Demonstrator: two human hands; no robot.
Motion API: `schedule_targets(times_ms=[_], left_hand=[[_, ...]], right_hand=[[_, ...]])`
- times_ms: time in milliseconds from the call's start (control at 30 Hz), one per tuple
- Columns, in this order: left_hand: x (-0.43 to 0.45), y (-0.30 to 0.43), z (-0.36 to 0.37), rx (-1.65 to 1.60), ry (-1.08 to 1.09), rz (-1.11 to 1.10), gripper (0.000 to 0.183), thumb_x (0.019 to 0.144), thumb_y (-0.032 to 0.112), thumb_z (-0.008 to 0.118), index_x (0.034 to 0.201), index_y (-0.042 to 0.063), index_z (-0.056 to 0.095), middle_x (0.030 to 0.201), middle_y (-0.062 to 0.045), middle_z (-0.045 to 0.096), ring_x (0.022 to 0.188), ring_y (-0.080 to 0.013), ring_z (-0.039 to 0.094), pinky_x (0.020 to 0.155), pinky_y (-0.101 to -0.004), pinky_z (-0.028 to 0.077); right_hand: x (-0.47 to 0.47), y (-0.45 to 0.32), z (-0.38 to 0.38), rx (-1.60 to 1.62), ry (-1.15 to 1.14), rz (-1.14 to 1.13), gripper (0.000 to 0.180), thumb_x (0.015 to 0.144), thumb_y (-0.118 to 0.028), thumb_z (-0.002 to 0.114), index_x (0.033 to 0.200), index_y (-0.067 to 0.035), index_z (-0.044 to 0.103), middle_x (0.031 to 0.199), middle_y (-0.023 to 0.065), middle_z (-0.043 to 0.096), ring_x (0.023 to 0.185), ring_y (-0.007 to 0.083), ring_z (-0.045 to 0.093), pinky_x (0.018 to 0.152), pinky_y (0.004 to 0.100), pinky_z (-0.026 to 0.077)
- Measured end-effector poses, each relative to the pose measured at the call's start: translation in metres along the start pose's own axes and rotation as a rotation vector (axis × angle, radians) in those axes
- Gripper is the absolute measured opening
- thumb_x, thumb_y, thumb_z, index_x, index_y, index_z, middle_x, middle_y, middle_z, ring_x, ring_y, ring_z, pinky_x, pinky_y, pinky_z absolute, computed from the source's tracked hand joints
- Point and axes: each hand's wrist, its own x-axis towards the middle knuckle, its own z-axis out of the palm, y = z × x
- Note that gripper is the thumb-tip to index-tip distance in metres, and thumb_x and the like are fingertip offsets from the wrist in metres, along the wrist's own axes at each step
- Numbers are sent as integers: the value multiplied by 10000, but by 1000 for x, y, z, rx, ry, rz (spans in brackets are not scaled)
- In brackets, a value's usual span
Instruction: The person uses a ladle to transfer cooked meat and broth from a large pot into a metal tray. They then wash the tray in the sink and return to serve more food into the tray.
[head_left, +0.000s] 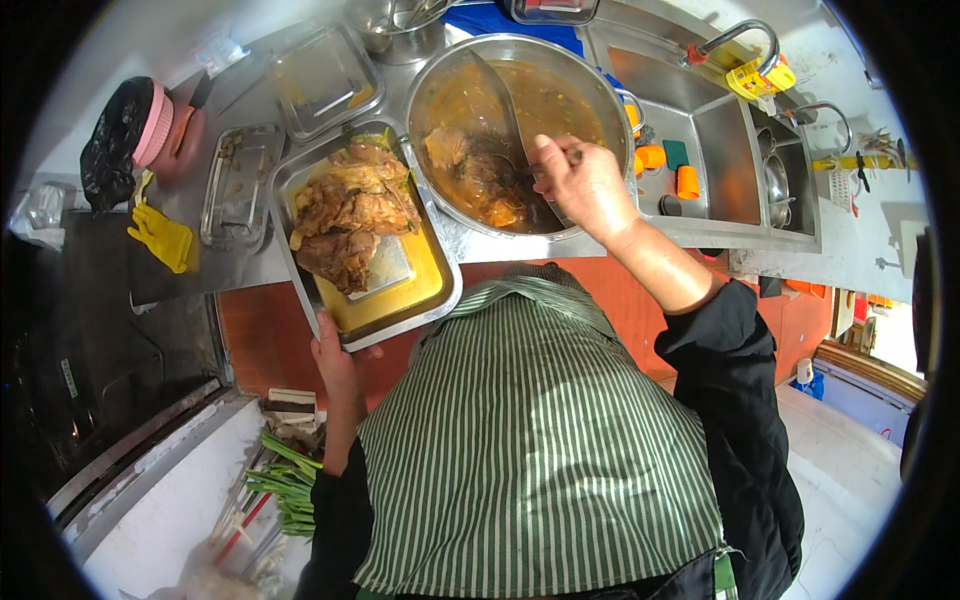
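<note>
My left hand (337, 360) grips the near edge of a stainless steel tray (444, 292). Several large pieces of cooked brown meat (352, 202) lie in this tray, over a shallow layer of yellow-brown liquid. To its right stands a wide metal pot (517, 46) full of brown broth (555, 97). My right hand (581, 180) is over the pot's near right side, closed around the handle of a metal utensil (536, 169). The utensil's lower end is in the broth beside dark chunks of meat (480, 169), so its exact kind is unclear.
Behind the tray lie a second metal tray (326, 82) and a smaller one (240, 187). A knife (196, 97), pink basket (154, 124) and yellow rubber glove (163, 236) are at left. Right of the pot is a steel sink (720, 150) with orange cups (687, 182) and a faucet (750, 30).
</note>
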Motion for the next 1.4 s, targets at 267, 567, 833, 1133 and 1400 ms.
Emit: schedule_targets(times_ms=[267,567,833,1133,1400], left_hand=[[0,-2,0,8,-21,8,508,1042,443,328,985,11,591,665,-77,614,485,-150,542,454,-259,439],[3,-3,1,-58,-38,29,505,1016,455,403,1020,-19,578,769,-109,658,490,-173,579,436,-268,463],[4,-1,1,-36,-37,28,508,1016,450,399,1000,-19,591,744,-116,652,492,-175,583,435,-271,465],[4,-5,1,-39,-9,31,509,1013,459,403,1014,-16,586,755,-119,654,489,-176,585,423,-272,456],[2,-2,1,-7,-19,29,505,1013,463,402,1005,-8,584,761,-116,656,487,-178,586,415,-266,447]], right_hand=[[-49,16,-11,-109,-115,-362,231,976,-182,572,1105,-2,640,952,155,688,803,242,695,707,328,560],[-59,31,2,-587,-70,-771,348,911,-302,613,1151,-51,614,1002,230,668,782,315,693,619,382,579],[-57,41,8,-525,-8,-757,313,882,-247,660,1137,-70,623,1041,218,661,801,320,692,647,382,581],[-42,24,36,-204,29,-493,210,926,-186,620,1078,-44,655,953,143,690,850,319,680,725,377,554],[-69,20,34,-338,3,-761,312,888,-269,663,1089,-32,630,946,232,674,707,309,691,601,364,578]])
